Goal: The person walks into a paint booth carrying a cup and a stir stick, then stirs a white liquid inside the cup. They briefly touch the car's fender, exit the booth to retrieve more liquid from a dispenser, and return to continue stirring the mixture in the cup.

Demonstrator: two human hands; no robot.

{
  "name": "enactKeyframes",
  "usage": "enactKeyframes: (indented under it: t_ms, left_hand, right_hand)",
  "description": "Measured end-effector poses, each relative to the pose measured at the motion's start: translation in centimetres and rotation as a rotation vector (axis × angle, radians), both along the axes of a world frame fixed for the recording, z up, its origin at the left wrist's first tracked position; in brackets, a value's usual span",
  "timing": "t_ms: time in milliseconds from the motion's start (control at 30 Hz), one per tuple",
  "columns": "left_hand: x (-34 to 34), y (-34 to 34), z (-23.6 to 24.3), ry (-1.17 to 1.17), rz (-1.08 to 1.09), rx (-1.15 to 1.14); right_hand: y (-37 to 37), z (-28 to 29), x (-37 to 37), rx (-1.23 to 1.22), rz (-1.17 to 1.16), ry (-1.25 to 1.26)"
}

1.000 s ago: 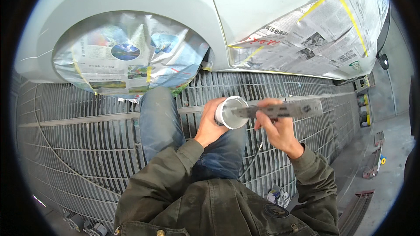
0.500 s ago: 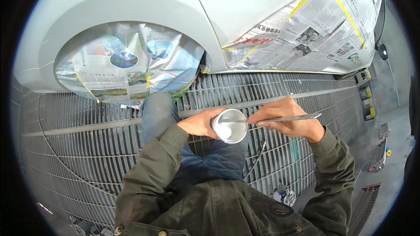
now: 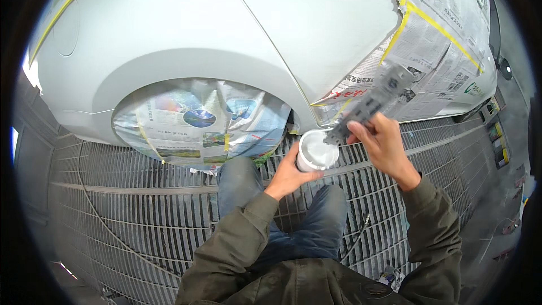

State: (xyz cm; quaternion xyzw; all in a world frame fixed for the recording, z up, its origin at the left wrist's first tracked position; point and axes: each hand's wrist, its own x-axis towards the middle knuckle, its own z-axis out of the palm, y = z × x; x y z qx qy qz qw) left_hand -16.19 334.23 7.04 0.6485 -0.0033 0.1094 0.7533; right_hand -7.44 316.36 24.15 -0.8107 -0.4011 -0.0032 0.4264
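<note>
My left hand [image 3: 289,175] is wrapped round a white cup [image 3: 319,149] with pale liquid in it, held over my knees. In my right hand [image 3: 384,144], fingers and thumb pinch a flat grey paint stirring stick [image 3: 375,99], slightly blurred, with dark marks or slots along its face. It slants up and away to the right. Its lower end is at the cup's right rim; I cannot tell whether the tip dips into the liquid. Beyond my hands stands a white car body [image 3: 209,28].
Newspaper sheets [image 3: 435,51] held by yellow masking tape [image 3: 446,36] cover the car's right part. A printed paper cover [image 3: 197,121] hides the wheel. Under my feet lies a metal floor grating [image 3: 152,209], crossed by a hose [image 3: 107,229] at left. Boxes [image 3: 498,144] stand far right.
The stirring stick has swung from lying nearly level, edge-on, to slanting upward with its broad face showing. The cup and both hands appear farther right, and more of the car shows.
</note>
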Motion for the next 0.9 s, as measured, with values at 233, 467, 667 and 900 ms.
enactKeyframes:
  t_ms: [233,467,667,900]
  left_hand:
    - [1.1,4.0,5.5,-0.011,0.151,0.069]
    - [2.2,6.0,8.3,-0.118,0.239,0.042]
    - [2.2,6.3,8.7,-0.12,0.238,-0.011]
    - [1.8,6.6,9.1,-0.049,0.241,-0.051]
  right_hand:
    - [5.7,4.0,3.6,0.292,0.061,0.165]
    - [9.3,6.1,5.7,0.177,0.071,0.095]
    - [9.9,9.2,7.3,0.339,0.067,0.085]
    - [9.8,11.7,11.7,0.265,0.024,0.017]
